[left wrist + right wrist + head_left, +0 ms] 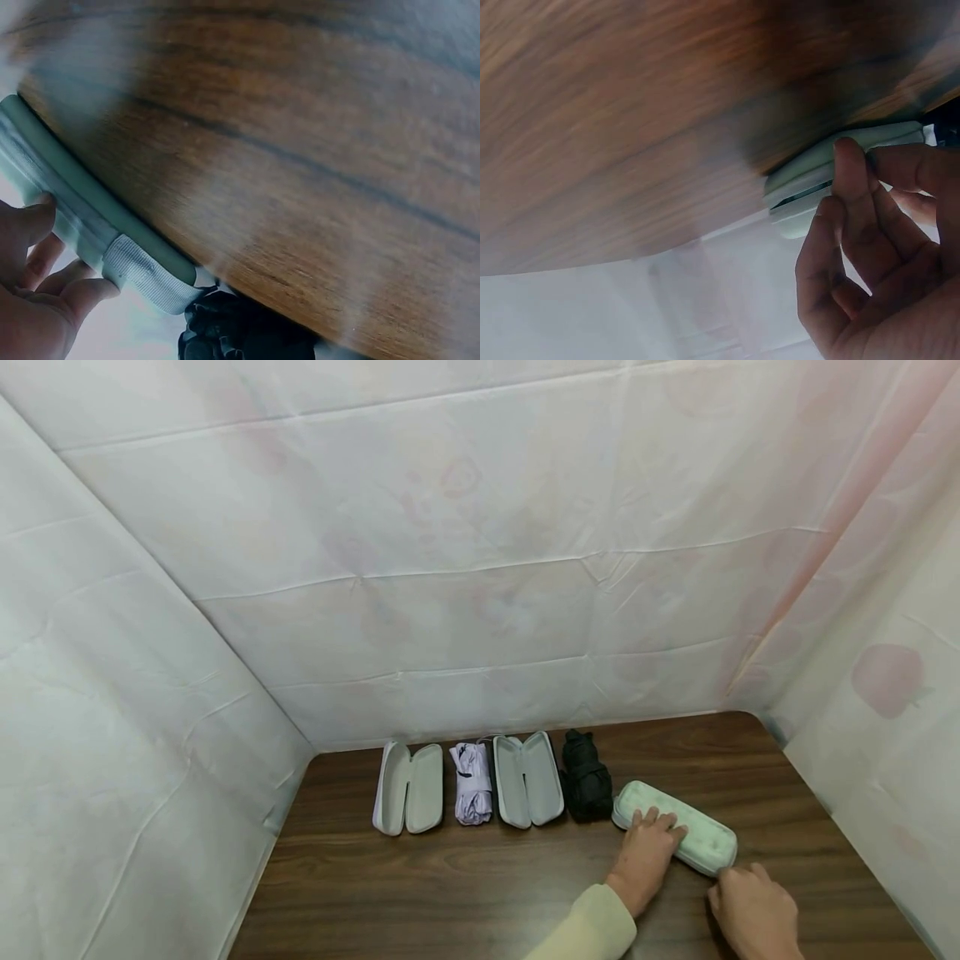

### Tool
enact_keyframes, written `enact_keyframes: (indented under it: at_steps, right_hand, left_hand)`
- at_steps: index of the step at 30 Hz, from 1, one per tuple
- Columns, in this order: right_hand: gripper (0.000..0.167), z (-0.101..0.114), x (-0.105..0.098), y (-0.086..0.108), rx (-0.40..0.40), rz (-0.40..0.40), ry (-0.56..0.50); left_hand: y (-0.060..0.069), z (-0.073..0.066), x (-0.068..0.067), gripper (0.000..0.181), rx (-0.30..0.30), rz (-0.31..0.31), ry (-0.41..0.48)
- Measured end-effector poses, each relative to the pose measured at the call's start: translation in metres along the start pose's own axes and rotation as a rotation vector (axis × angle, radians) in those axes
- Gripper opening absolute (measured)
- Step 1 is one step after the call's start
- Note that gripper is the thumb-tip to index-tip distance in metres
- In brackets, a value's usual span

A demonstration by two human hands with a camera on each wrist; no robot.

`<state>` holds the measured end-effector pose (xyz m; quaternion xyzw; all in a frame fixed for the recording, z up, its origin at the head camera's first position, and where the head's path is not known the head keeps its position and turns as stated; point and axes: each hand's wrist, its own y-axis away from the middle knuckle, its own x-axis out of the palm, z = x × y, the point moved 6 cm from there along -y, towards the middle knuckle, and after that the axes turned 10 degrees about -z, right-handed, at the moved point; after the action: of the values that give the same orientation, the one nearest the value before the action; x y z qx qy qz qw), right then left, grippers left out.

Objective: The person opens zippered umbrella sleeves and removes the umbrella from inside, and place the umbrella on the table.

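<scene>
A pale green zip case (pixel 693 827) lies slantwise on the right side of the table. My left hand (pixel 647 852) holds it from above, fingers spread over the lid; in the left wrist view the thumb (pixel 41 214) presses against its side by a ribbed fabric band (pixel 146 274). At the case's near right end, my right hand (pixel 753 906) pinches at the zipper between thumb and fingers. The zipper pull itself is hidden by the fingertips. In the right wrist view, a dark gap (pixel 802 195) shows along the zipper seam beside that hand (pixel 885 232).
Left of the green case lie a folded black umbrella (pixel 587 781), an open black case (pixel 528 781) with grey lining, a folded lilac umbrella (pixel 472 785) and an open pale case (pixel 408 789). They line the back of the wooden table (pixel 420 893), before a white curtain (pixel 465 635).
</scene>
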<state>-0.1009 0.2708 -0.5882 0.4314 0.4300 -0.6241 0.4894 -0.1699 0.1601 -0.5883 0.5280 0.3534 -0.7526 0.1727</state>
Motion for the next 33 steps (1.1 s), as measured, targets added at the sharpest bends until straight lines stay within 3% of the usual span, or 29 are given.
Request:
enact_keyframes:
  at_steps: [8, 17, 23, 33]
  right_hand:
    - [0.025, 0.011, 0.006, 0.0, 0.041, 0.038, -0.023]
    - [0.026, 0.023, 0.005, -0.004, 0.029, -0.061, -0.046]
    - [0.023, 0.02, 0.005, -0.006, 0.055, -0.052, -0.064]
    - [0.018, 0.003, 0.008, -0.009, 0.093, 0.069, -0.092]
  left_hand:
    - [0.001, 0.0, 0.002, 0.047, 0.005, 0.005, -0.003]
    - [0.003, -0.004, 0.003, 0.045, 0.007, -0.045, 0.0]
    - [0.005, -0.005, 0.0, 0.044, -0.007, -0.077, 0.013]
    - [0.01, -0.002, 0.0, 0.049, 0.045, 0.054, -0.045]
